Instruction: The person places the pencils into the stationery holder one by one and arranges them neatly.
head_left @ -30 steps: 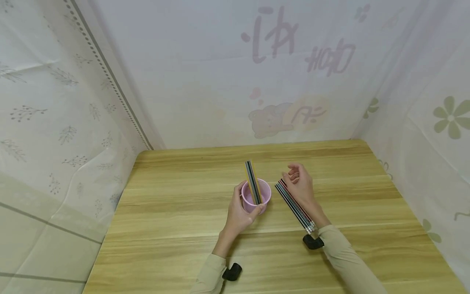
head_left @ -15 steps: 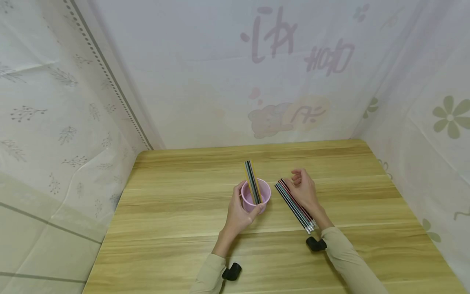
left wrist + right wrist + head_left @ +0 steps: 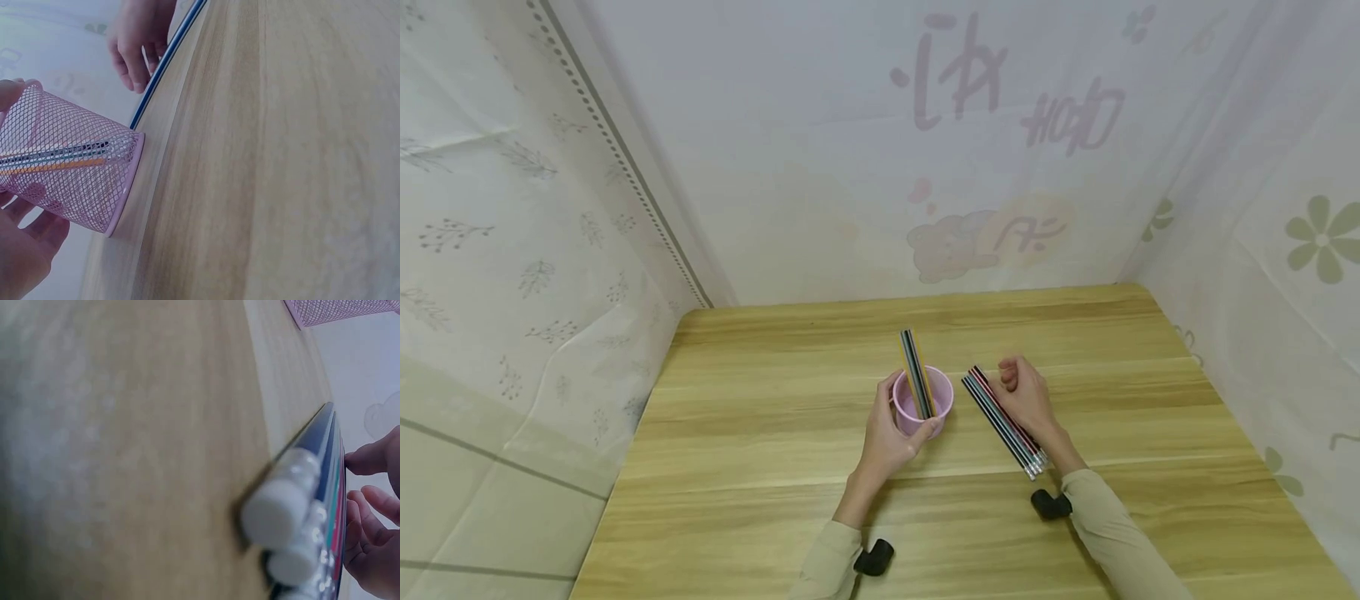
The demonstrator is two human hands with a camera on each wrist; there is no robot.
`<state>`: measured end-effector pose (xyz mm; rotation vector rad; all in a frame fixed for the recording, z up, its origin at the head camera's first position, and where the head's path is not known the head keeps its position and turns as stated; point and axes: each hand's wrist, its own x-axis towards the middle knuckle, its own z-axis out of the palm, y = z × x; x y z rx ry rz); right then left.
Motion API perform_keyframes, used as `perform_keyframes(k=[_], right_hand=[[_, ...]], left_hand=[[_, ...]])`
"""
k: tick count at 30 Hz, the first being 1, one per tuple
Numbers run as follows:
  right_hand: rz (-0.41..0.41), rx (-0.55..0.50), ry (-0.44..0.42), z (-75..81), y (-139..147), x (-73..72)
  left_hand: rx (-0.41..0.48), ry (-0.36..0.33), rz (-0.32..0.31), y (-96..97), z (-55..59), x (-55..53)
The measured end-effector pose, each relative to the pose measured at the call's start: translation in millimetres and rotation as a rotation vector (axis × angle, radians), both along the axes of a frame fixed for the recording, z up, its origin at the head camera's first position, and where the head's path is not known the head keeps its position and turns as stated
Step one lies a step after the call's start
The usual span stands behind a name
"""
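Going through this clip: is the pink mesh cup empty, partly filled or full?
Partly filled: in the head view, pencils stick out of the cup, with bare space inside beside them.

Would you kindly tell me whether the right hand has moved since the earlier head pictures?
Yes: the right hand has shifted slightly toward the person and a little rightward, away from the table's far edge.

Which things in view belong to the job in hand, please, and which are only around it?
Seem to belong:
- cup, gripped by the left hand
- leaning pencils, inside the cup
- loose pencils, beside the right hand

Only around it:
- table
- printed cloth
- black wrist pieces
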<state>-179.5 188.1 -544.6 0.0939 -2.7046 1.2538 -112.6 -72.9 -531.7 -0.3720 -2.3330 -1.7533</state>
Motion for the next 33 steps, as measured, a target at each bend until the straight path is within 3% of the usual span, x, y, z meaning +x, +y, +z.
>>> perform_keyframes(k=[10, 21, 23, 29, 30, 33], right_hand=[[0.031, 0.118, -0.036, -0.5, -1, -0.1], [0.042, 0.138, -0.033, 1.6, 0, -1.3], [0.055, 0.138, -0.031, 4.1, 2, -1.1], [0.072, 0.095, -0.013, 15.6, 5, -0.5], [0.072, 0.084, -0.010, 17.7, 5, -0.5], [0.071, 0.043, -0.020, 25.8, 4, 0.4]], left_hand=[[-0.003, 0.024, 0.004, -0.5, 0.9, 0.7], [0.001, 0.021, 0.001, -0.4, 0.7, 0.2], [0.007, 0.014, 0.001, -0.2, 6.1, 2.5], [0.029, 0.008, -0.010, -0.1, 6.1, 3.2], [0.027, 0.010, -0.008, -0.3, 0.5, 1.2], [0.022, 0.012, -0.009, -0.4, 0.8, 1.4]])
